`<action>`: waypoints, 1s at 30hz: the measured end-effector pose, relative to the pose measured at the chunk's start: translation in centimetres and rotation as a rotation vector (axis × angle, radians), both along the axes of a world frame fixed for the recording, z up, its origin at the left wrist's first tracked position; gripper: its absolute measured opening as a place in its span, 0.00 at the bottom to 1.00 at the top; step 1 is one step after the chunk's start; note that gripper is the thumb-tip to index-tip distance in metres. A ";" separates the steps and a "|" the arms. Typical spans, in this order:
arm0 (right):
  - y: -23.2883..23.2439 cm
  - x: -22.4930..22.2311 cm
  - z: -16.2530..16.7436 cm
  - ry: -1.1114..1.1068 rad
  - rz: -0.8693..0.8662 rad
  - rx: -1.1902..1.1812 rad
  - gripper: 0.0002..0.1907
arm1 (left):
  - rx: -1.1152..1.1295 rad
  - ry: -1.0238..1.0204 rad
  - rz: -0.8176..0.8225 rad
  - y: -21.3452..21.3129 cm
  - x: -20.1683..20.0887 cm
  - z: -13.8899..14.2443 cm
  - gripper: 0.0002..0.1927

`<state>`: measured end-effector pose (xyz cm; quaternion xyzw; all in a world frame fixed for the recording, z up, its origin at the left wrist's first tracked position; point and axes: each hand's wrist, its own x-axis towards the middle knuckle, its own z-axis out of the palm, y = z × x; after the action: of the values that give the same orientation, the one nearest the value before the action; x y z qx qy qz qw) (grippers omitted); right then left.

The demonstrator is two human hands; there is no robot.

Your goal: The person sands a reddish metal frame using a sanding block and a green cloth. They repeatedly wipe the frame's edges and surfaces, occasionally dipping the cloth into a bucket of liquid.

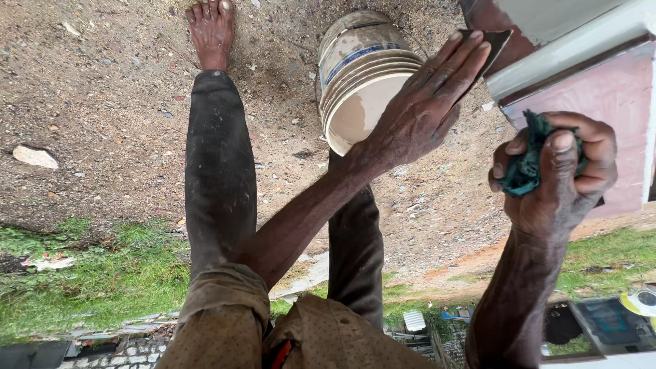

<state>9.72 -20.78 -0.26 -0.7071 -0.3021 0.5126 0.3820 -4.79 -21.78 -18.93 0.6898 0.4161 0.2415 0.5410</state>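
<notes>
Head view, which appears inverted: a dark sanding sheet (493,41) is pressed flat under the extended fingers of the left hand (424,109) against the maroon wall (495,20), close to a white ledge (574,48). A crumpled dark green cloth (529,164) is clenched in the right hand (557,178), held in front of the pink wall panel (601,89). A white plastic bucket (362,75) with a blue band is seen just beside the left hand, on bare gravel ground (102,89); its contents cannot be made out. Open ground is left around the bare foot (210,31) and dark trouser legs (219,171). Grass (89,280) borders the gravel. The sheet is partly hidden by fingers; lower-right objects are cut off.
</notes>
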 end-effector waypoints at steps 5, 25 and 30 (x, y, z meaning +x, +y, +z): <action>1.0 0.4 -3.1 -0.276 0.149 -0.029 0.24 | 0.200 0.006 0.179 2.9 7.9 -3.4 0.37; 4.6 -1.6 -0.5 -0.218 0.212 -0.020 0.23 | 0.091 0.128 0.159 3.1 9.2 -3.1 0.30; 4.6 -0.3 -0.9 -0.377 0.304 -0.019 0.22 | 0.160 0.209 0.108 4.2 10.1 -5.1 0.30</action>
<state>9.40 -16.16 -1.15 -0.7402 -0.4664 0.4260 0.2305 5.35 -17.53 -24.05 0.7288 0.4860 0.2294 0.4242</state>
